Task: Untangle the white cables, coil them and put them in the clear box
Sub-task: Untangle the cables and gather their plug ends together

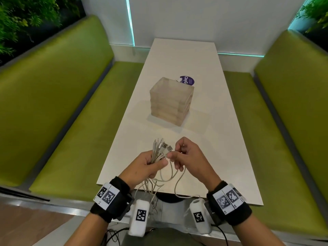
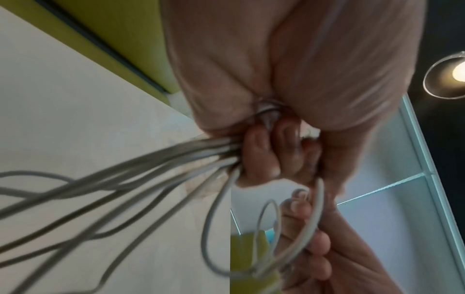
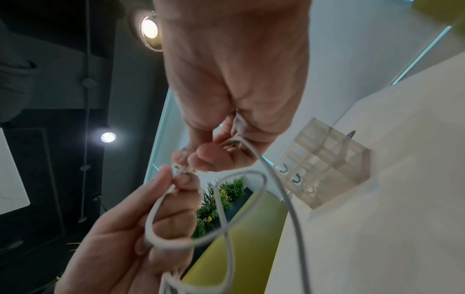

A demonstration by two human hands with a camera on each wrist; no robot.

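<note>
A person's left hand (image 1: pixel 147 166) grasps a bunch of white cables (image 1: pixel 160 151) in its fist above the near end of a white table (image 1: pixel 213 139), connector ends fanning up out of the grip and the loose lengths hanging in loops past the table's near edge. The right hand (image 1: pixel 188 155), just beside it, pinches one cable end between thumb and forefinger, a loop of that cable drooping under its curled fingers (image 3: pixel 206 157). From the left wrist camera, the strands run in a tight sheaf out of the closed fist, blurred. The clear box (image 1: pixel 171 101) stands upright near the middle of the table, well beyond the hands; its contents cannot be made out. A purple round label (image 1: pixel 188 80) lies on the table just behind the box. Green benches (image 1: pixel 71 103) flank the table on both sides.
</note>
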